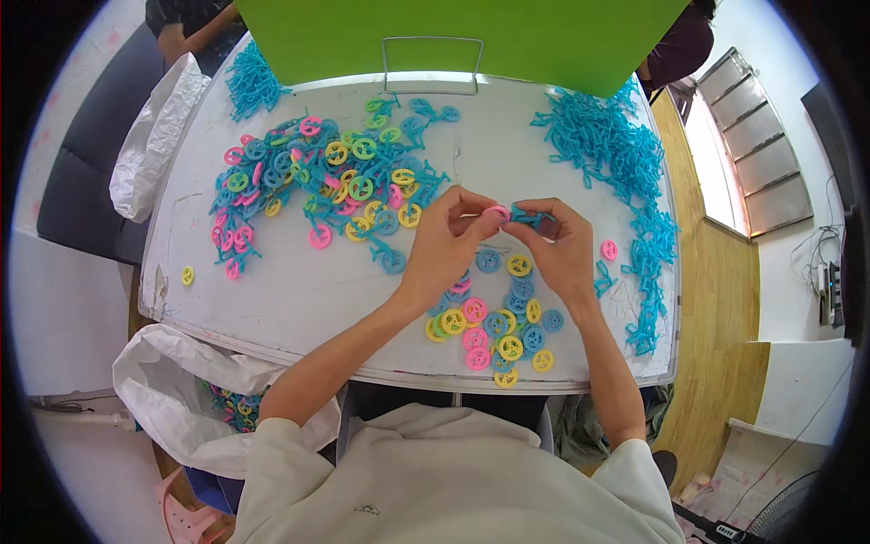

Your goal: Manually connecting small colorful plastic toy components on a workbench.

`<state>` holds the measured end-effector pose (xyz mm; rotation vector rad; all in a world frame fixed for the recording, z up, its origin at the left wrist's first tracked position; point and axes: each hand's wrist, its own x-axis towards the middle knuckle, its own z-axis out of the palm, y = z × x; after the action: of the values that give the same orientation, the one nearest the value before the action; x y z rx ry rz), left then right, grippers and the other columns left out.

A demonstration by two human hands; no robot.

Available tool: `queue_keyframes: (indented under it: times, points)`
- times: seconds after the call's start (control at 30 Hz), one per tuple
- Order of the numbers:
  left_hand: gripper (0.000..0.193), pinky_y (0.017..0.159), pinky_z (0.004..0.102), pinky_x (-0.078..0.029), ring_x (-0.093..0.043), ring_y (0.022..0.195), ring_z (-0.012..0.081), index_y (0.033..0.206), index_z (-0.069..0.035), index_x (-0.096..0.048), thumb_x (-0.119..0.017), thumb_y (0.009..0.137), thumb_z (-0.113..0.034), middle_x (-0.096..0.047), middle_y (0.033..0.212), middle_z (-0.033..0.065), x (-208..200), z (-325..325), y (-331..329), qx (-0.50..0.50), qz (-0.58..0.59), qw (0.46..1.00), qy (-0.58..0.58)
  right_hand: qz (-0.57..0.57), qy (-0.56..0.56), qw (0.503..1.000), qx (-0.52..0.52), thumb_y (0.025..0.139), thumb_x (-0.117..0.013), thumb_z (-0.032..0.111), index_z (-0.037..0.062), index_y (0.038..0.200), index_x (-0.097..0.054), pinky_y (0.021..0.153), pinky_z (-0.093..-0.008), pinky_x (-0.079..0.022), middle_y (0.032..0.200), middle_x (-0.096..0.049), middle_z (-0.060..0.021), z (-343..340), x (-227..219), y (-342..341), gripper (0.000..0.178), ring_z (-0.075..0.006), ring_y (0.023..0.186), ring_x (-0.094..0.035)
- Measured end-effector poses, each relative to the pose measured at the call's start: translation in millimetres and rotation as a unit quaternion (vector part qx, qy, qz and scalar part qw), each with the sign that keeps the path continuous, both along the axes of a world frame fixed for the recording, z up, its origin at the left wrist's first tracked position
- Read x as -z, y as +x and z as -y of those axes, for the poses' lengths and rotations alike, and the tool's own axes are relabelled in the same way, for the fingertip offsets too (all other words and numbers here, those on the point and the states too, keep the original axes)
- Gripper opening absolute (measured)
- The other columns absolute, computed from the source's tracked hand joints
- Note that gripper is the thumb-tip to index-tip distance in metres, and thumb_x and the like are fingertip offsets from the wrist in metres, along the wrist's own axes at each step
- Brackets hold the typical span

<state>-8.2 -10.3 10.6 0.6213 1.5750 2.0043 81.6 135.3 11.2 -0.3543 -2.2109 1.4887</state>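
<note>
My left hand (453, 238) pinches a small pink plastic wheel (497, 211) between thumb and fingers. In my right hand (555, 243) is a teal plastic piece (526, 216), its end meeting the wheel; whether the two are joined I cannot tell. Both hands are above the middle of the white table (299, 317). Below them lie loose spoked wheels (509, 348) in pink, yellow and blue. To the left spreads a heap of teal pieces with coloured wheels on them (335, 172). Loose teal pieces (594, 136) are piled at the right.
A green panel (462, 36) with a wire handle stands at the table's far edge. More teal pieces (252, 83) lie at far left. An open white sack (172, 390) with coloured pieces inside sits at the near left. Other people's arms (195, 38) show beyond the table.
</note>
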Motion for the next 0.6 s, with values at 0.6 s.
queue_keyframes:
  times: [0.6]
  points:
    - [0.036,0.075,0.0321,-0.045,-0.056,0.085,0.0220,0.104,-0.008,-0.066,-0.075,0.069,-0.009,-0.059,0.089,0.0074,-10,39,-37,0.144,-0.443,0.843,-0.269,-0.035,-0.531,0.846,-0.044,0.099,-0.043,0.016,0.0069,0.124,-0.043,0.085,-0.0325,-0.049,0.099,-0.055,-0.0074,-11,-7,7,0.026,-0.0183,0.089,-0.059]
